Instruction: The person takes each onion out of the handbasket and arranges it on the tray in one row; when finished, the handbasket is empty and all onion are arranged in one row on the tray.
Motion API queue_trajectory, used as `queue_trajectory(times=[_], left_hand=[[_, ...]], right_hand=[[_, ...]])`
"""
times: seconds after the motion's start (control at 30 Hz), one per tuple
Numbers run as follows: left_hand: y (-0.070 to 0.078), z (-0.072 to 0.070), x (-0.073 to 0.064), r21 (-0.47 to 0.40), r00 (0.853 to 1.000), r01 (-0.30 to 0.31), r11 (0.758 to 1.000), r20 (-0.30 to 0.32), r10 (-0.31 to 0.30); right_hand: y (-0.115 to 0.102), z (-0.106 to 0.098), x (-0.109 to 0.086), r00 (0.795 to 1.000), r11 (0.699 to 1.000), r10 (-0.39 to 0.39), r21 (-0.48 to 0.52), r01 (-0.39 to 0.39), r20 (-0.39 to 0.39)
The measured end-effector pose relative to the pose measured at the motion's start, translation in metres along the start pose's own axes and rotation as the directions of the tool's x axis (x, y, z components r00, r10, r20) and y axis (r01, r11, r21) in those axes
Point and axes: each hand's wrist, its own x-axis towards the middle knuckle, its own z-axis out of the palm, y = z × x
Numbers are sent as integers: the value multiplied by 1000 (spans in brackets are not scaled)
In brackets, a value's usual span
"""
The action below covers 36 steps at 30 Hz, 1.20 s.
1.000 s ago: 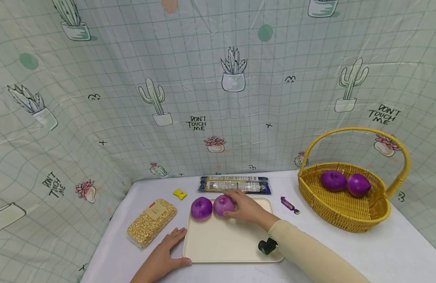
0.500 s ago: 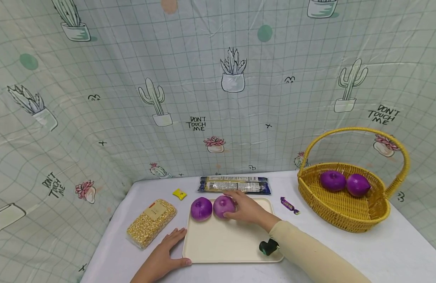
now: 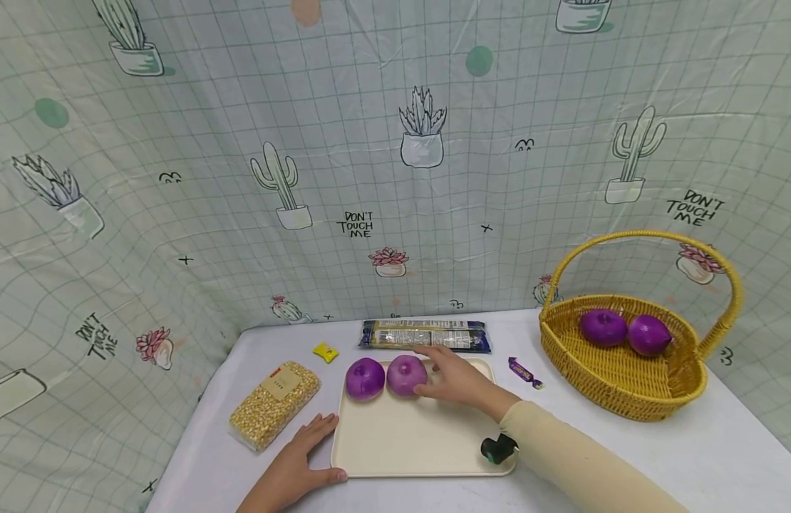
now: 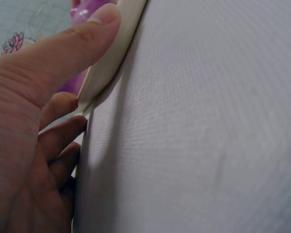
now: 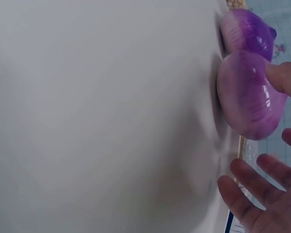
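Note:
Two glossy purple onions sit side by side at the back left of the cream tray (image 3: 408,445). The paler onion (image 3: 405,376) is nearest my right hand (image 3: 459,385), whose fingers are spread and relaxed beside it. In the right wrist view, the thumb overlaps the top of this onion while the other fingers stand apart from it. The darker onion (image 3: 364,380) lies just to its left. My left hand (image 3: 296,459) rests flat at the tray's left side; its thumb (image 4: 99,24) lies against the tray rim, fingers loosely extended.
On the right stands a yellow wicker basket (image 3: 616,399) holding two more purple onions (image 3: 603,328). A corn kernel pack (image 3: 276,402) and yellow candy (image 3: 326,352) lie left. Blue packets (image 3: 427,336) lie behind the tray, a purple candy (image 3: 525,372) right of it.
My right hand has let go of the paler onion and drawn slightly to the right, fingers spreading. The onion stays in place beside the darker one. My left hand has not moved.

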Motion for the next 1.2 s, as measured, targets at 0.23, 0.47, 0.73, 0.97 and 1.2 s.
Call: queue_trajectory(times=[0.23, 0.47, 0.73, 0.97, 1.2], left_hand=[[0, -1, 0, 8, 1000, 14, 1000, -1, -14], [1, -1, 0, 10, 1000, 21, 1000, -2, -21], [-1, 1, 1, 9, 1000, 5, 1000, -1, -5], [-1, 0, 0, -4, 1000, -1, 1000, 1, 1], [1, 0, 0, -3, 1000, -4, 1000, 6, 4]], right_hand=[[9, -3, -7, 1000, 1000, -21, -4, 21, -18], [18, -8, -15, 999, 999, -31, -33, 31, -20], [22, -22, -33, 1000, 1000, 0, -14, 0, -18], [31, -35, -49, 999, 999, 35, -10, -36, -41], [39, -52, -66, 995, 996, 83, -12, -84, -57]])
